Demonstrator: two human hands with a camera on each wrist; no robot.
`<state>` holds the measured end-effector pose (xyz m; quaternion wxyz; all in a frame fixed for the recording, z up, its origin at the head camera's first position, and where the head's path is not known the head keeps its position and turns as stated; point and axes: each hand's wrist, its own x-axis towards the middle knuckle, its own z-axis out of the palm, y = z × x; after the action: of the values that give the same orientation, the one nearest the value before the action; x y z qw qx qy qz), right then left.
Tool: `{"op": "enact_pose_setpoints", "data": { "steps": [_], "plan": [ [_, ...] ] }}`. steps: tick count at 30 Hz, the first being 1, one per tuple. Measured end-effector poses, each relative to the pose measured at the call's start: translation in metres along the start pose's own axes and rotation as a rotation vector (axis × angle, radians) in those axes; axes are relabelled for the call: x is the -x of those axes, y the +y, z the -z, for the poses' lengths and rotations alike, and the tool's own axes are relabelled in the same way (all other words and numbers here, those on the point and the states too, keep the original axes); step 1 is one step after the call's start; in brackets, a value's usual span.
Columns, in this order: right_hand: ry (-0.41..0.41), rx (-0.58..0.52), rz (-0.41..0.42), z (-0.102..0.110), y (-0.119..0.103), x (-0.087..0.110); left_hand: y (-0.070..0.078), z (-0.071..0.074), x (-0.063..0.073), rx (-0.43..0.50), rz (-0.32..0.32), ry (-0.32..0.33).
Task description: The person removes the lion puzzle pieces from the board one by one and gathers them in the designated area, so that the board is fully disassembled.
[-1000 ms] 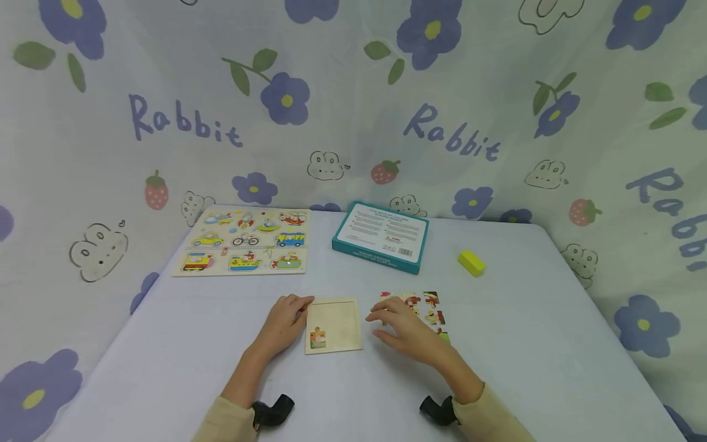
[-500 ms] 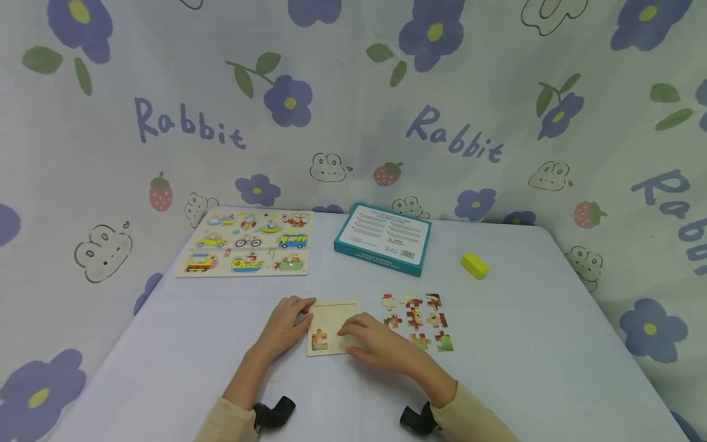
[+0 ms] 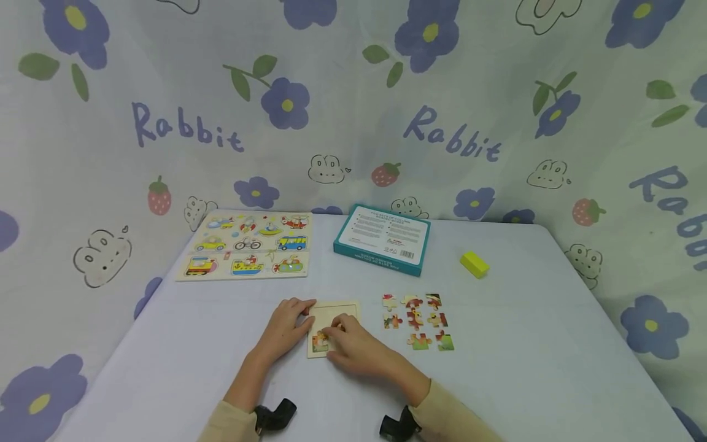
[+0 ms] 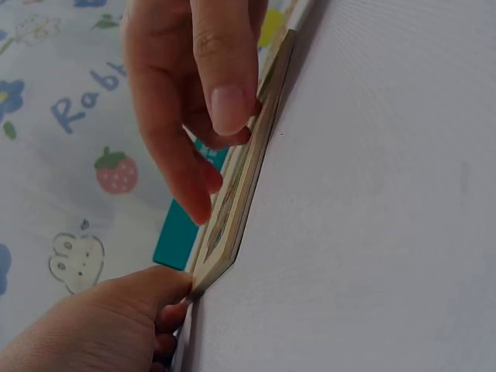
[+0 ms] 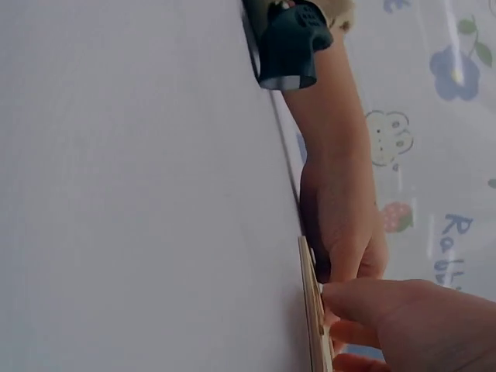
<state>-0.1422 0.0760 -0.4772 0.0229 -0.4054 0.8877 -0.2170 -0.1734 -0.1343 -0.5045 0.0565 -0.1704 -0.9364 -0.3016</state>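
A square wooden puzzle tray (image 3: 333, 304) lies flat in front of me, with one jigsaw piece (image 3: 319, 342) in its near left corner. My left hand (image 3: 285, 326) holds the tray's left edge near the far corner; in the left wrist view its thumb (image 4: 167, 285) presses on the rim. Over the tray hovers my right hand (image 3: 359, 347), its fingertips at the jigsaw piece. The left wrist view shows those fingers (image 4: 159, 124) bent and apart, with nothing seen between them. Whether they touch the piece cannot be told.
Several loose jigsaw pieces (image 3: 415, 318) lie in rows right of the tray. Behind stand a teal box (image 3: 381, 239) and, at back left, a vehicle picture board (image 3: 243, 245). A yellow block (image 3: 474, 264) sits at back right. A patterned cloth hangs behind the table.
My right hand has moved left from above the loose pieces, across the tray, to the piece in its corner. My left hand has stayed at the tray's edge.
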Motion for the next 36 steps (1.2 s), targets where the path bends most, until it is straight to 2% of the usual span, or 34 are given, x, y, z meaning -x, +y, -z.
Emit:
{"op": "enact_pose_setpoints", "data": {
  "steps": [6, 16, 23, 27, 30, 36],
  "plan": [
    [0.109, 0.043, -0.017, -0.010, -0.001, -0.003, 0.000, -0.001, 0.000, 0.002, -0.006, 0.002],
    [0.184, 0.048, -0.031, -0.022, -0.001, -0.009, 0.000, 0.001, 0.001, -0.003, -0.005, 0.013],
    [0.164, -0.008, -0.070, -0.024, -0.002, -0.013, -0.001, 0.001, 0.002, -0.005, -0.001, 0.013],
    [0.154, -0.059, -0.090, -0.022, -0.003, -0.014, -0.001, 0.001, 0.002, -0.002, -0.024, 0.032],
    [0.150, -0.051, -0.114, -0.021, -0.005, -0.014, -0.001, 0.000, 0.000, -0.006, -0.037, 0.034],
    [0.128, -0.017, -0.148, -0.021, -0.008, -0.014, -0.001, 0.000, -0.001, -0.008, -0.017, 0.008]
  ]
}}
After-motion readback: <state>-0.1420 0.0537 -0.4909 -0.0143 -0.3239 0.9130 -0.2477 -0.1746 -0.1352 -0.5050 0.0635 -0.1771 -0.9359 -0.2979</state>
